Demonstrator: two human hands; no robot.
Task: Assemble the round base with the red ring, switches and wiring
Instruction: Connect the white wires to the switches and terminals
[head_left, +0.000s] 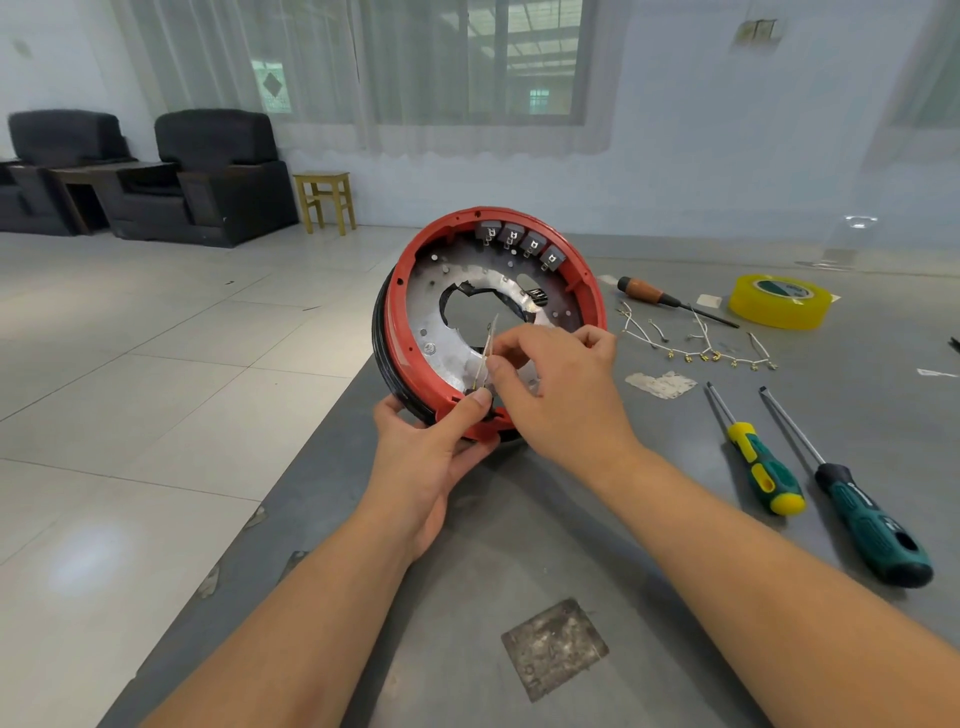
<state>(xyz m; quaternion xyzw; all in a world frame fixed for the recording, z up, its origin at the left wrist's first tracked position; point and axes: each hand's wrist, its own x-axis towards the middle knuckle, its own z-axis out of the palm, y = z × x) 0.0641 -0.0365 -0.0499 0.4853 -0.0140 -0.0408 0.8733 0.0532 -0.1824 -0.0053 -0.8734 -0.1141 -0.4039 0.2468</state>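
- Two bare hands work on the round base, which is tilted up on its lower edge at the near-left part of the grey table, its open face turned toward the person.
- The left hand grips the base from below, palm under the rim, thumb curled up over the red ring at its lowest point.
- The right hand reaches in from the right of the base, wrist raised, fingers curled; thumb and forefinger pinch a thin pale wire that stands up in front of the base's metal plate.
- Four grey switches sit in a row inside the top of the red ring, small metal tabs pointing inward.
- The metal plate has a ragged dark opening in its middle; a black band runs round the outside of the ring on its left.
- Right of the base, more wiring with small brass ends lies loose on the table.
- Beyond that wiring lie a screwdriver with an orange-brown handle and a roll of yellow tape.
- Nearer than the wiring lie a green-and-yellow screwdriver and a dark green screwdriver, side by side, well apart from the base.
- A scuffed square patch marks the table in front of the base.
- Behind and left of the base: a pale tiled floor, two dark armchairs, a small wooden stool, and a curtained window.
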